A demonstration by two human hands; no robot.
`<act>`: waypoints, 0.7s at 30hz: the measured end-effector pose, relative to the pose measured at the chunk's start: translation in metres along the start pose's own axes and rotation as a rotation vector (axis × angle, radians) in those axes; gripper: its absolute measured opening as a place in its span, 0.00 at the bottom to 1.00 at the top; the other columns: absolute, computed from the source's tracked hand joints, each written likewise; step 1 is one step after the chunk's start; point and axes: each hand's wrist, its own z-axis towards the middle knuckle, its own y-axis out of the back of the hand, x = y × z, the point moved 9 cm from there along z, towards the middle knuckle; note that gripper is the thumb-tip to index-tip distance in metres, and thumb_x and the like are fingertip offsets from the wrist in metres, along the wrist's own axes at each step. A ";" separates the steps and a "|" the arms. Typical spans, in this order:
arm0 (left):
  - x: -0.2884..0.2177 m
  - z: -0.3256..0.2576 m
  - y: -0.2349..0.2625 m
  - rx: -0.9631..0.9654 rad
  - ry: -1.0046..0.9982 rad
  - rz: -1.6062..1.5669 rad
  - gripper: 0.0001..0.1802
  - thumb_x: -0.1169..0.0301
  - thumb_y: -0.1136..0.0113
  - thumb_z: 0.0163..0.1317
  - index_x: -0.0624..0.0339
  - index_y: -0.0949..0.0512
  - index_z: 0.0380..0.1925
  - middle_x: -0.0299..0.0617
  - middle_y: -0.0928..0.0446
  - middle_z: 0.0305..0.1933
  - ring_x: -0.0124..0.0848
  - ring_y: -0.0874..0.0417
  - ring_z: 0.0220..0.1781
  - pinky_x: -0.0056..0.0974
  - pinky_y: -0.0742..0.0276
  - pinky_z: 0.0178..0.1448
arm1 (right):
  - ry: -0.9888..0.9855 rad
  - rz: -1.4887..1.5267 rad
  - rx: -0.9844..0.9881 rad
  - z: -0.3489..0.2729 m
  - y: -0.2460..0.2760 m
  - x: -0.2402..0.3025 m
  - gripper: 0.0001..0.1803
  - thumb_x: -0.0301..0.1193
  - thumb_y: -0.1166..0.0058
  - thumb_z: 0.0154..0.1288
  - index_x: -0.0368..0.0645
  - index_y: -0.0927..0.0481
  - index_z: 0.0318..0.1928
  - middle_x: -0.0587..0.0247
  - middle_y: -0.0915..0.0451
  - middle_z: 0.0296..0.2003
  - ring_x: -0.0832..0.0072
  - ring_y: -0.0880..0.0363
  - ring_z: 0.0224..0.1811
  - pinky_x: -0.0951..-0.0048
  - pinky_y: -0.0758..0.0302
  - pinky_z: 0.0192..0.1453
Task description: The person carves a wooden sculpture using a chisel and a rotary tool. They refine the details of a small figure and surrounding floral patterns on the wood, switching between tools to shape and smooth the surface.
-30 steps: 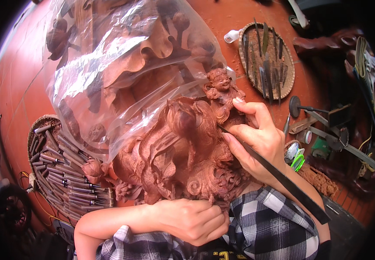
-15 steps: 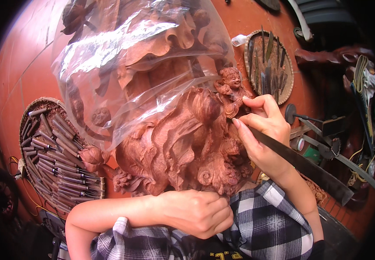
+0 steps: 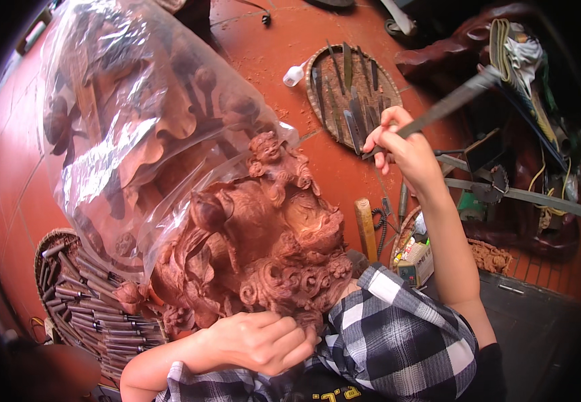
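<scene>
A reddish-brown wood carving [image 3: 270, 228] with folds, swirls and a small smiling figure [image 3: 267, 151] leans across in front of me. My left hand [image 3: 263, 342] lies curled against its near edge; the fingertips are tucked out of sight, so what they grip is hidden. My right hand [image 3: 401, 147] is off the carving, over the floor beside the round tray. Its fingers are closed around a long flat steel file [image 3: 448, 107], whose broad end points up and right, slightly blurred. Clear plastic sheeting [image 3: 149, 127] covers the carving's far part.
A round woven tray [image 3: 314, 100] with several files lies beyond my right hand, a white bottle [image 3: 294, 75] beside it. On the left, a basket [image 3: 52, 241] is packed with wooden-handled chisels [image 3: 96, 301]. A wooden mallet handle [image 3: 365, 228] stands right of the carving.
My right hand has drawn the file away from the small figure and out to the right, toward the tray. The view has turned right; my left hand stays at the carving's near edge.
</scene>
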 end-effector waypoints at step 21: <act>0.000 0.000 -0.005 0.135 0.008 0.043 0.09 0.66 0.28 0.60 0.53 0.14 0.39 0.25 0.22 0.28 0.17 0.24 0.24 0.22 0.34 0.26 | -0.248 -0.729 -0.144 0.115 0.050 -0.182 0.22 0.40 0.41 0.72 0.27 0.15 0.35 0.47 0.15 0.22 0.61 0.13 0.21 0.63 0.15 0.31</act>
